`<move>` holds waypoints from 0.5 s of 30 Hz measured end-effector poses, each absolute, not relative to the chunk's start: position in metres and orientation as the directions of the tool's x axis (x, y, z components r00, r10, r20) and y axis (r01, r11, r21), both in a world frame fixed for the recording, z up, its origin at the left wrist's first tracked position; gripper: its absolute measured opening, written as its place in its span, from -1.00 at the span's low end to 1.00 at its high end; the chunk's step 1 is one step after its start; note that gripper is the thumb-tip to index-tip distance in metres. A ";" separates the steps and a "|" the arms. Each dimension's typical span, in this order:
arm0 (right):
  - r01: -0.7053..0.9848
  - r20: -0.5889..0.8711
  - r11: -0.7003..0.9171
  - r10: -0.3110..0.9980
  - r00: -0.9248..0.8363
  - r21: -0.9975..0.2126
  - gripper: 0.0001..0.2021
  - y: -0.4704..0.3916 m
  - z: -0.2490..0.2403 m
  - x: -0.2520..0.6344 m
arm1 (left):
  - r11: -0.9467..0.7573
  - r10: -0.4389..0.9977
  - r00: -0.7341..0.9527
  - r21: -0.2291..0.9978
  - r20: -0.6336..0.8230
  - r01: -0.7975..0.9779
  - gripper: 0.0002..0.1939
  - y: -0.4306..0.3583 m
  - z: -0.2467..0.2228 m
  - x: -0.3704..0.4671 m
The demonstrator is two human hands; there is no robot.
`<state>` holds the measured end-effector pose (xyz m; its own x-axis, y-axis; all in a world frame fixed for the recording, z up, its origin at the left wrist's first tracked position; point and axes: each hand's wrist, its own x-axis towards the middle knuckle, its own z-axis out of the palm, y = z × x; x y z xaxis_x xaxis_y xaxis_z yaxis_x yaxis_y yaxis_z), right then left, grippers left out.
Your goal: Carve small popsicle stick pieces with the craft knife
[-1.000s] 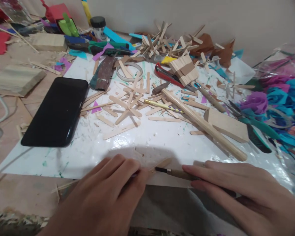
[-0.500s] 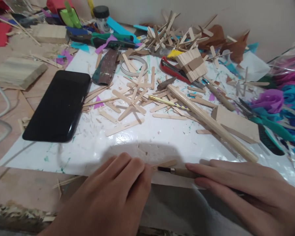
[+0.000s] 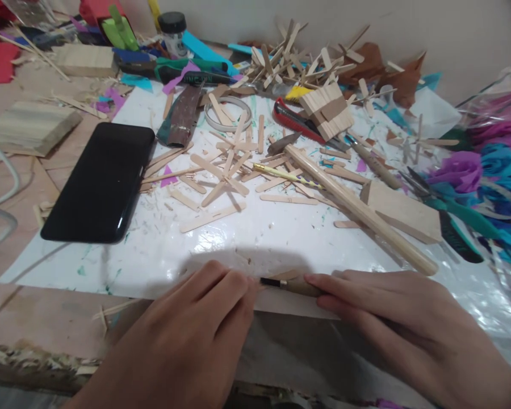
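wooden-handled tool [image 3: 298, 285] between both hands [image 3: 187, 324]

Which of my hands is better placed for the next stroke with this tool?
Probably the right: your right hand holds the wooden-handled tool, its dark tip close to the wooden stick, while your left hand covers the stick's left end.

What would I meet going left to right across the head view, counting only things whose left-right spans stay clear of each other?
Red paper → phone → pale ring → wooden-handled tool → wood block → blue flowers.
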<state>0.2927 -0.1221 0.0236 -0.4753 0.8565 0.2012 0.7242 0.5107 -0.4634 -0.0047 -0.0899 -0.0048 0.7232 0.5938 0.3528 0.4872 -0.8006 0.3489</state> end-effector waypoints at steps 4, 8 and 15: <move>0.714 0.198 0.476 0.875 -0.441 -0.513 -0.59 -0.124 0.020 0.297 | -0.790 0.603 0.729 0.364 0.324 0.492 -0.65 -0.089 -0.006 -0.006; 0.690 0.157 0.456 0.878 -0.453 -0.562 -0.49 -0.128 0.015 0.302 | -0.781 0.620 0.724 0.327 0.303 0.532 -0.62 -0.096 -0.007 -0.010; 0.702 0.130 0.454 0.876 -0.465 -0.548 -0.45 -0.130 0.014 0.300 | -0.817 0.570 0.724 0.174 0.389 0.551 -0.61 -0.102 -0.010 -0.015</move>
<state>0.2998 -0.1297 0.0143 -0.4650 0.8757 0.1297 0.7022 0.4541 -0.5484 -0.0149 -0.1024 -0.0099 0.7236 0.5705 0.3885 0.5506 -0.8165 0.1735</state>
